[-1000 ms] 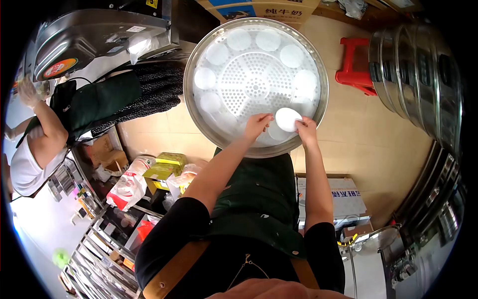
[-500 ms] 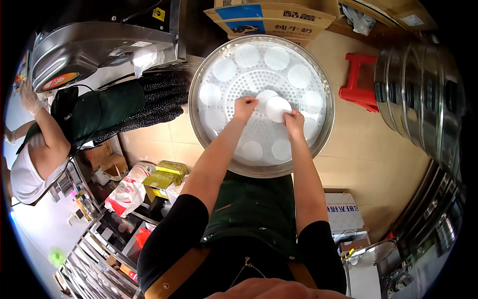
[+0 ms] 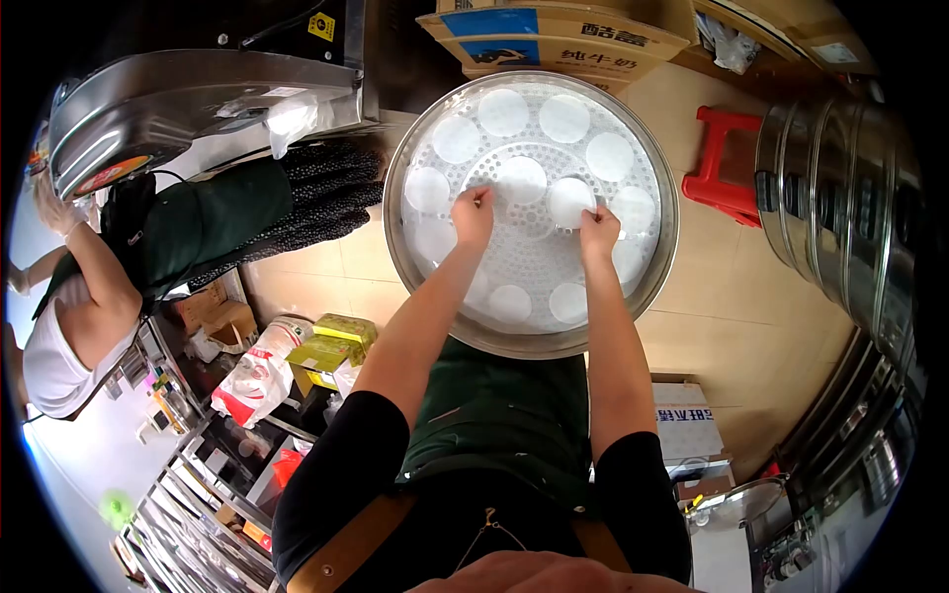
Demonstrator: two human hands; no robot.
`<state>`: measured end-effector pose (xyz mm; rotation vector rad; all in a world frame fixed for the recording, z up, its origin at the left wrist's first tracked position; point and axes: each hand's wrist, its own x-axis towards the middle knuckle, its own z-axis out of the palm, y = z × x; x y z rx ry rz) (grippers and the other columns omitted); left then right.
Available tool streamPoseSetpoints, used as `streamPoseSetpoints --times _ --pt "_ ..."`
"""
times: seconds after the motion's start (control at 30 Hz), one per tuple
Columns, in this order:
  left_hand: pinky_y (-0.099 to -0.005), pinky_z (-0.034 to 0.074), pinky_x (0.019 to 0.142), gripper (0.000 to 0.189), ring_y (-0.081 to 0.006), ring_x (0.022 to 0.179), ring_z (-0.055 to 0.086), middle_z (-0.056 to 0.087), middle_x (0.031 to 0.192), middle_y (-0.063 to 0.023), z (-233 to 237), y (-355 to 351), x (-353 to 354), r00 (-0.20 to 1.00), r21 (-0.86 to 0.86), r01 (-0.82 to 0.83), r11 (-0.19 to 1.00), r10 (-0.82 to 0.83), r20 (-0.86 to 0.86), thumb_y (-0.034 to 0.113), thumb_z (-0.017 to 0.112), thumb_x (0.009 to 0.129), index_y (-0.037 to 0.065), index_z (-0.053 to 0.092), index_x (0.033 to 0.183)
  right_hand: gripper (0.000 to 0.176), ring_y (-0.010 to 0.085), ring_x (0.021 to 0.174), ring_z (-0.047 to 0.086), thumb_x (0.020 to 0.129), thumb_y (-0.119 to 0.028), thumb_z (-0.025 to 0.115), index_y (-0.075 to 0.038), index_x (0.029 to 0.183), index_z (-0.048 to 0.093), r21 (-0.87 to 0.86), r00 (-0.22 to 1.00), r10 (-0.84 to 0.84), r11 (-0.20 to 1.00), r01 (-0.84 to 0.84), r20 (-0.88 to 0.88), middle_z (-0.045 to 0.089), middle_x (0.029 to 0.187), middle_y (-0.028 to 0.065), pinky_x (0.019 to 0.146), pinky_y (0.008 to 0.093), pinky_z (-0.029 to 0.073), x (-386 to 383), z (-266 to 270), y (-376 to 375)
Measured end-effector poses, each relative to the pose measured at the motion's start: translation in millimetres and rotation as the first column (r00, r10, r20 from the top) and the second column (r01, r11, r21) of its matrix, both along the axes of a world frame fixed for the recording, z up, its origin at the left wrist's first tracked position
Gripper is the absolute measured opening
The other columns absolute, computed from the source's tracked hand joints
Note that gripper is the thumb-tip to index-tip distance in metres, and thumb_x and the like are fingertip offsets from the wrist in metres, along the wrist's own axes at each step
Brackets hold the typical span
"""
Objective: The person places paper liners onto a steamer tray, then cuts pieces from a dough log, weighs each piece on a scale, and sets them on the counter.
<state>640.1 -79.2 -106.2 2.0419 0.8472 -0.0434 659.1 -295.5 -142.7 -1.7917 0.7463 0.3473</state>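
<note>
Below me is a round metal steamer tray [image 3: 397, 259] with a perforated bottom. Round white paper liners lie in a ring around it, such as the liner [image 3: 502, 113] near its far side. Another paper liner [image 3: 521, 180] rests near the middle. My right hand [image 3: 599, 234] pinches the edge of a small stack of paper liners [image 3: 569, 203] above the tray. Left of the middle liner, my left hand [image 3: 474, 216] is closed with its fingertips together, and no liner shows in it.
A cardboard milk carton box [image 3: 593, 59] stands beyond the tray. On the right are a red stool [image 3: 722, 168] and stacked metal steamers [image 3: 825, 203]. A co-worker in a green apron [image 3: 227, 212] stands at left by a metal machine [image 3: 198, 109]. Bags and boxes sit lower left.
My right hand has moved right with the liner stack, away from the middle liner, which now shows whole. My left hand has drawn slightly left of that liner.
</note>
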Motion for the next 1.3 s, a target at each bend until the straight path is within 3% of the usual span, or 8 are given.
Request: streamPoseSetpoints --times 0.2,0.4,0.5,0.6,0.7,0.87,1.03,1.3 --pt "-0.0321 0.048 0.064 0.016 -0.0183 0.066 0.060 0.066 0.084 -0.0125 4.5 -3.0 -38.0 0.997 -0.086 -0.021 0.996 0.014 -0.074 0.011 0.064 0.083 0.000 0.069 0.094 0.014 0.0280 0.071 0.065 0.078 -0.005 0.061 -0.002 0.090 0.066 -0.426 0.990 0.138 0.896 -0.122 0.006 0.067 0.078 0.0143 0.067 0.0366 0.050 4.5 37.5 -0.3" --pt "-0.0317 0.047 0.065 0.016 -0.0185 0.067 0.060 0.066 0.085 -0.0126 15.3 11.9 -73.6 0.994 -0.084 0.038 0.996 -0.046 -0.099 0.013 0.063 0.084 0.001 0.069 0.094 0.017 0.0255 0.067 0.064 0.079 -0.008 0.064 -0.002 0.094 0.066 -0.524 0.988 0.088 0.851 -0.007 0.130 0.067 0.076 0.0128 0.065 0.0354 0.050 -23.1 36.2 -17.8" --pt "-0.0326 0.048 0.068 0.017 -0.0207 0.070 0.061 0.066 0.086 -0.0128 34.8 22.5 -88.4 0.990 -0.086 0.026 0.996 -0.037 -0.133 0.014 0.063 0.085 0.001 0.068 0.094 0.015 0.0164 0.059 0.057 0.078 -0.008 0.067 0.000 0.090 0.065 -0.091 0.979 -0.114 0.987 0.130 0.167 0.062 0.068 0.0071 0.059 0.0301 0.047 -60.0 17.4 -15.4" --pt "-0.0353 0.049 0.071 0.016 -0.0256 0.074 0.062 0.066 0.086 -0.0139 42.2 32.9 -103.4 0.984 -0.038 0.028 0.999 -0.034 -0.177 0.013 0.062 0.084 0.002 0.068 0.093 0.013 0.0095 0.058 0.050 0.077 -0.007 0.068 0.001 0.087 0.063 0.112 0.994 -0.050 0.993 0.039 0.100 0.056 0.066 0.0024 0.057 0.0255 0.043 -88.4 12.1 23.8" --pt "-0.0389 0.049 0.074 0.014 -0.0309 0.080 0.062 0.065 0.088 -0.0146 25.7 48.4 -121.7 0.977 0.077 0.176 0.981 -0.164 -0.135 0.010 0.060 0.082 0.003 0.068 0.091 0.013 0.0137 0.061 0.054 0.077 -0.006 0.066 0.001 0.087 0.064 0.078 0.997 0.073 0.994 -0.075 0.018 0.059 0.068 0.0053 0.060 0.0281 0.045 -89.2 11.2 62.5" --pt "-0.0426 0.049 0.077 0.018 -0.0345 0.091 0.059 0.062 0.094 -0.0138 20.1 59.7 -126.8 0.877 0.133 0.474 0.871 -0.454 -0.155 0.005 0.057 0.078 0.006 0.066 0.093 0.021 0.0237 0.071 0.059 0.077 -0.008 0.066 -0.004 0.097 0.063 -0.189 0.964 0.259 0.951 -0.245 0.052 0.062 0.080 0.0089 0.066 0.0347 0.047 -74.5 23.4 86.3" --pt "-0.0420 0.050 0.075 0.016 -0.0334 0.088 0.060 0.062 0.090 -0.0121 19.5 67.3 -115.7 0.843 0.191 0.538 0.821 -0.531 -0.093 0.004 0.058 0.078 0.007 0.067 0.091 0.014 0.0230 0.074 0.062 0.079 -0.007 0.063 -0.006 0.092 0.063 -0.510 0.888 0.443 0.796 -0.325 0.126 0.062 0.092 0.0077 0.067 0.0361 0.049 -88.9 51.7 59.7" --pt "-0.0393 0.051 0.076 0.015 -0.0271 0.097 0.057 0.060 0.094 -0.0054 25.6 70.9 -117.3 0.705 0.167 0.709 0.686 -0.680 -0.201 0.007 0.062 0.077 0.010 0.066 0.091 0.020 0.0299 0.084 0.060 0.074 -0.010 0.067 -0.009 0.093 0.061 -0.401 0.664 0.743 0.584 -0.706 -0.086 0.060 0.094 0.0083 0.070 0.0399 0.049 -161.6 57.0 31.5"
